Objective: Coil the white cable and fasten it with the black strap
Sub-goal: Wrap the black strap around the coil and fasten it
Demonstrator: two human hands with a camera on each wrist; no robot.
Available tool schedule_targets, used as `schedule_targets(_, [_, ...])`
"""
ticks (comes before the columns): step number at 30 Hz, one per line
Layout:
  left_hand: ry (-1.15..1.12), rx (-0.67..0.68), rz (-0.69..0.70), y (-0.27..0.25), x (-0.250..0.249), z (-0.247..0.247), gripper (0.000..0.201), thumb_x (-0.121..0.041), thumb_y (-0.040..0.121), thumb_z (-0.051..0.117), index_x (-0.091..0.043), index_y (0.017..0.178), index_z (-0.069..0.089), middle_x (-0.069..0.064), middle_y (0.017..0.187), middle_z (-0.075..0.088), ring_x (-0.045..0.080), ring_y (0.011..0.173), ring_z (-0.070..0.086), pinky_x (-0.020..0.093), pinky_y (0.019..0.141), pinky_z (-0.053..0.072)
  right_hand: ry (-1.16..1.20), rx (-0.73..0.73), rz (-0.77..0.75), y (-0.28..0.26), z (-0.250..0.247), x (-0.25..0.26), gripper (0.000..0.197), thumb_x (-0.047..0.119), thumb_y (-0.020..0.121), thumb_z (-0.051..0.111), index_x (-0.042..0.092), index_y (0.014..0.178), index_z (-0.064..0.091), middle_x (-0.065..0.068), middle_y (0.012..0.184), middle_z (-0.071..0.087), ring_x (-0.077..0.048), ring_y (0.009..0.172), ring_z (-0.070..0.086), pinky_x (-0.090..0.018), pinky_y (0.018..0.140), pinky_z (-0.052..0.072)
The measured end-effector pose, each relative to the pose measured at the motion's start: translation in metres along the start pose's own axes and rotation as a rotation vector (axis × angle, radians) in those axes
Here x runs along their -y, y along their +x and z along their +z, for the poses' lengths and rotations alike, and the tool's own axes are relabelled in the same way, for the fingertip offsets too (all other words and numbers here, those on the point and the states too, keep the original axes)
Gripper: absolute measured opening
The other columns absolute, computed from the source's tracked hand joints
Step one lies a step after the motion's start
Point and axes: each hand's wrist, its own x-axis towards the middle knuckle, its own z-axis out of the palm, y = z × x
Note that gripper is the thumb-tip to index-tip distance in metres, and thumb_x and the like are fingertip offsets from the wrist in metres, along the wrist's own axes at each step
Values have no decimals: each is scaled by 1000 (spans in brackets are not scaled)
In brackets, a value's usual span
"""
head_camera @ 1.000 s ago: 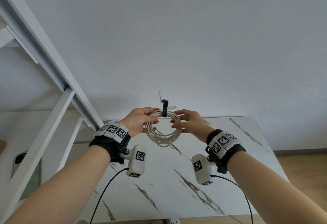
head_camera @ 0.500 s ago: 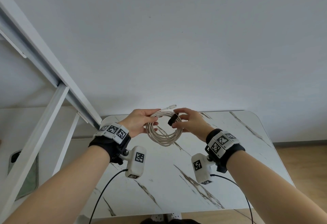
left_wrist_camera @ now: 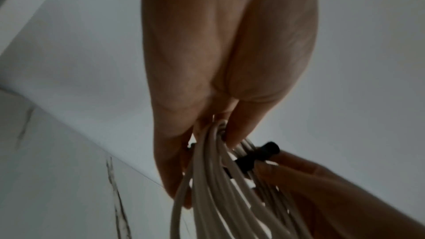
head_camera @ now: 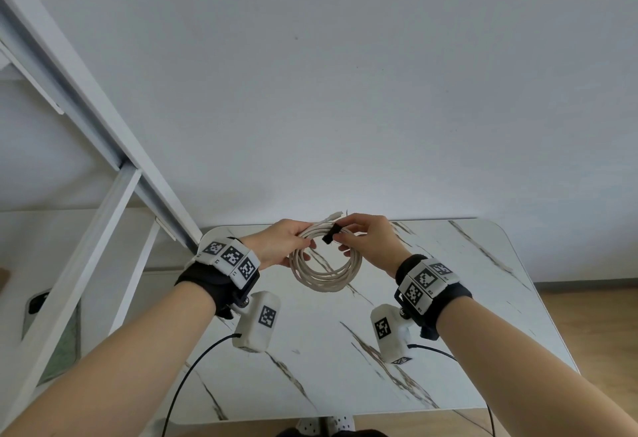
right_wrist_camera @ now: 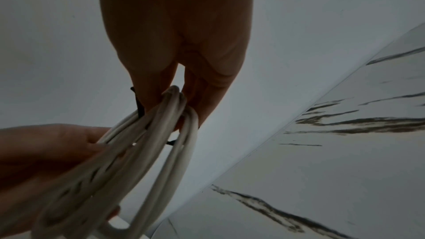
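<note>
The white cable (head_camera: 324,274) is wound into a round coil of several loops and held in the air above the marble table (head_camera: 448,333). My left hand (head_camera: 288,241) grips the coil's upper left side, its fingers curled round the strands (left_wrist_camera: 207,179). The black strap (head_camera: 332,233) is wrapped over the top of the coil. My right hand (head_camera: 366,240) pinches the strap and the loops beneath it; the strap (left_wrist_camera: 257,157) sticks out beside the fingertips, and only a sliver of it (right_wrist_camera: 139,108) shows in the right wrist view. A cable plug (head_camera: 333,216) pokes up behind the hands.
A white frame with slanted bars (head_camera: 103,146) stands at the left of the table. A plain white wall (head_camera: 345,74) is behind. A phone (head_camera: 36,302) lies on the floor at the left. A power strip (head_camera: 328,424) sits under the table's near edge.
The black strap stood upright on the coil's top a second ago; my right hand has since folded it down over the loops and now pinches it. The left hand kept its grip.
</note>
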Motion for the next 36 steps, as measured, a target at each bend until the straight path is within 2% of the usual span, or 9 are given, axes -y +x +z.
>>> schedule_targets(4, [202, -18, 14, 0, -2, 10, 13, -7, 97, 35, -6, 98, 48, 3, 79, 51, 18, 74, 56, 24, 60, 43, -41, 42, -22, -2, 3, 7, 14, 10, 81, 70, 11, 95, 71, -10, 84, 72, -16, 66, 67, -32, 68, 60])
schedule_targets(6, [170, -18, 39, 1, -2, 11, 19, -15, 100, 36, -7, 89, 49, 2, 72, 48, 16, 66, 53, 25, 60, 41, -68, 26, -28, -3, 5, 8, 17, 11, 82, 68, 15, 98, 71, -6, 92, 72, -14, 69, 67, -35, 68, 59])
schedule_targets(13, [131, -75, 107, -1, -3, 11, 30, -21, 101, 37, -15, 74, 48, 0, 66, 46, 12, 55, 45, 15, 45, 34, -140, -41, -141, 1, 8, 20, 12, 16, 78, 73, 21, 89, 75, 3, 104, 64, -12, 100, 61, -25, 88, 48])
schedule_targets(17, [134, -81, 148, 0, -1, 3, 16, -17, 100, 41, -9, 97, 55, 2, 68, 45, 13, 57, 43, 21, 53, 36, -42, -34, -119, 2, 3, 35, 10, 8, 87, 63, 5, 95, 67, -10, 91, 70, -13, 75, 68, -22, 78, 54])
schedule_targets(21, [120, -54, 178, -4, -2, 1, 37, -11, 99, 41, -28, 131, 47, 10, 79, 49, 15, 62, 44, 20, 59, 41, 166, -2, -33, 1, 0, 52, 10, 8, 95, 51, 2, 101, 55, -20, 94, 70, -26, 72, 71, -29, 68, 61])
schedule_targets(24, [108, -2, 199, -11, -6, 3, 30, -14, 100, 41, -29, 123, 53, 7, 79, 49, 14, 61, 42, 22, 61, 40, 239, -7, -9, 0, 1, 59, 13, 7, 96, 47, 0, 106, 51, -23, 94, 70, -37, 79, 71, -37, 65, 61])
schedule_targets(29, [82, 72, 185, -17, -10, 5, 31, -7, 99, 40, -18, 119, 62, -4, 88, 60, 12, 63, 38, 18, 58, 38, 270, -106, 16, 3, 0, 60, 16, 2, 93, 49, -3, 108, 51, -21, 92, 70, -32, 70, 70, -33, 66, 62])
schedule_targets(34, [-20, 104, 96, -24, -16, 7, 27, -8, 96, 44, -13, 112, 64, -15, 52, 56, 7, 53, 33, 14, 47, 31, 283, -165, 31, 5, -1, 58, 17, 1, 92, 49, -3, 108, 51, -22, 92, 70, -35, 72, 70, -35, 70, 61])
schedule_targets(36, [16, 109, 134, -25, -14, 7, 23, -16, 96, 50, -14, 112, 66, -5, 60, 51, 8, 53, 33, 15, 48, 31, 271, -177, 29, 5, -2, 59, 17, 1, 92, 50, -3, 108, 51, -24, 96, 69, -33, 70, 70, -33, 67, 61])
